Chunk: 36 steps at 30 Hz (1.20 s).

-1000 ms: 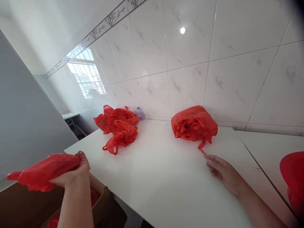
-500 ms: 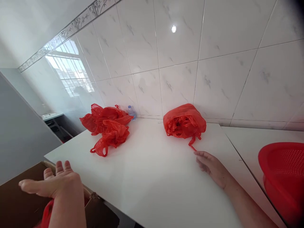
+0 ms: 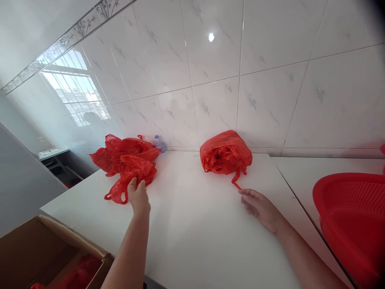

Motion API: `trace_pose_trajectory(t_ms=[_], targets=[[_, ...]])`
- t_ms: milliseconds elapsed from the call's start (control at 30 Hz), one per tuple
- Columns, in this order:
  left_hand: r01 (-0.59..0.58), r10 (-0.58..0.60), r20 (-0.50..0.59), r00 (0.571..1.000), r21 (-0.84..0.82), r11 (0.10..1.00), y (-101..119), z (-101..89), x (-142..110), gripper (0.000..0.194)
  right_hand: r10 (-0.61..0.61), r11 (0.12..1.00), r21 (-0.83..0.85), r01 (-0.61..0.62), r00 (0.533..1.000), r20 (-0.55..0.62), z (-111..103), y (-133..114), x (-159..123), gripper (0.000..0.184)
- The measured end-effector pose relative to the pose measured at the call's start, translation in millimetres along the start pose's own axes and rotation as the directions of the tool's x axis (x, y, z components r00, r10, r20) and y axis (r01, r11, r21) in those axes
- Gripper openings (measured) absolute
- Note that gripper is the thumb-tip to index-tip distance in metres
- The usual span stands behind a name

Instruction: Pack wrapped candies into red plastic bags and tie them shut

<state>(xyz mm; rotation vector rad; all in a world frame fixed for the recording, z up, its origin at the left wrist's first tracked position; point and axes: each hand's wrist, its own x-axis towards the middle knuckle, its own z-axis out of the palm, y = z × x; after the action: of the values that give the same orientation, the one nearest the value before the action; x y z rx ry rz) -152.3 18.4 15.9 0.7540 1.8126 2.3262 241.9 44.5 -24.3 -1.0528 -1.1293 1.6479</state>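
A crumpled pile of red plastic bags (image 3: 124, 156) lies on the left of the white table (image 3: 192, 224). My left hand (image 3: 139, 198) reaches to the near side of this pile, its thumb and forefinger apart against the loose bag. A rounded bundle of red plastic bags (image 3: 226, 152) rests by the wall, with a thin twisted tail (image 3: 236, 182) trailing from it. My right hand (image 3: 261, 208) lies loosely curled by the table surface, fingers apart. Its fingertips meet the end of the tail; a firm grip does not show.
An open cardboard box (image 3: 60, 237) with red plastic inside stands at the lower left. A small plastic bottle (image 3: 159, 144) is behind the left pile. A red perforated basket (image 3: 345, 180) sits at right. Behind the table is a tiled wall (image 3: 216, 108).
My left hand has moved from above the cardboard box up and right to the left pile of bags. My right hand stays by the bundle's tail. The view has shifted slightly.
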Motion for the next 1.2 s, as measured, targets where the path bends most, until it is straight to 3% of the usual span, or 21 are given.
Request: trace_pose_trajectory(t_ms=[67, 133, 200, 267, 367, 433, 533, 633, 767, 833, 900, 967, 1067, 1200], targets=[[0.011, -0.016, 0.114, 0.993, 0.046, 0.999, -7.2, 20.6, -17.5, 0.041, 0.000, 1.000, 0.027, -0.001, 1.000, 0.014, -0.6, 0.2, 2.1, 0.031], [-0.008, -0.021, 0.277, 0.961, 0.103, 0.995, -14.2, 43.5, -40.6, 0.041, -0.008, 0.999, 0.042, 0.007, 0.999, 0.032, -1.3, 0.6, 3.8, 0.030], [-0.072, -0.030, 0.471, 0.882, 0.197, 0.978, -21.8, 67.5, -67.6, 0.048, -0.023, 0.999, 0.035, 0.021, 0.999, 0.045, -1.8, 1.4, 4.5, 0.029], [-0.129, -0.042, 0.585, 0.810, 0.248, 0.960, -29.5, 90.0, -94.5, 0.061, -0.037, 0.999, -0.001, 0.037, 0.998, 0.046, -1.3, 2.7, 4.6, 0.028], [-0.267, -0.004, 0.702, 0.713, 0.277, 0.923, -37.3, 116.9, -125.8, 0.074, -0.070, 0.990, -0.121, 0.071, 0.997, 0.009, 3.6, 6.3, 5.6, 0.027], [-0.351, 0.056, 0.740, 0.670, 0.249, 0.903, -38.0, 130.5, -138.2, 0.080, -0.117, 0.965, -0.240, 0.104, 0.992, -0.039, 10.6, 10.6, 9.1, 0.025], [-0.403, 0.130, 0.698, 0.705, 0.242, 0.883, -33.9, 147.6, -146.6, 0.087, -0.242, 0.879, -0.455, 0.145, 0.956, -0.163, 25.8, 19.9, 20.3, 0.023], [-0.476, 0.211, 0.649, 0.731, 0.264, 0.838, -28.6, 161.6, -150.1, 0.085, -0.473, 0.715, -0.663, 0.220, 0.851, -0.228, 42.4, 26.9, 36.0, 0.024], [-0.618, 0.335, 0.686, 0.646, 0.213, 0.756, -26.4, 171.2, -154.5, 0.076, -0.751, 0.415, -0.837, 0.357, 0.653, -0.093, 60.0, 22.5, 56.0, 0.037], [-0.634, 0.350, 0.691, 0.632, 0.201, 0.747, -28.7, 172.5, -155.7, 0.074, -0.830, 0.285, -0.893, 0.348, 0.556, -0.049, 65.6, 16.7, 65.6, 0.040], [-0.623, 0.350, 0.688, 0.636, 0.190, 0.758, -33.1, 173.0, -155.4, 0.073, -0.866, 0.215, -0.929, 0.301, 0.498, -0.039, 68.4, 11.9, 76.0, 0.044], [-0.609, 0.351, 0.696, 0.627, 0.157, 0.777, -38.3, 173.8, -153.8, 0.069, -0.866, 0.186, -0.946, 0.266, 0.499, -0.029, 68.1, 9.3, 86.9, 0.050], [-0.579, 0.346, 0.722, 0.599, 0.093, 0.810, -44.8, 176.5, -150.9, 0.064, -0.828, 0.171, -0.957, 0.235, 0.560, -0.010, 62.6, 7.9, 102.7, 0.053], [-0.504, 0.311, 0.737, 0.600, 0.046, 0.862, -49.5, 180.5, -149.1, 0.059, -0.790, 0.229, -0.949, 0.218, 0.611, -0.050, 52.9, 3.3, 119.6, 0.058]])
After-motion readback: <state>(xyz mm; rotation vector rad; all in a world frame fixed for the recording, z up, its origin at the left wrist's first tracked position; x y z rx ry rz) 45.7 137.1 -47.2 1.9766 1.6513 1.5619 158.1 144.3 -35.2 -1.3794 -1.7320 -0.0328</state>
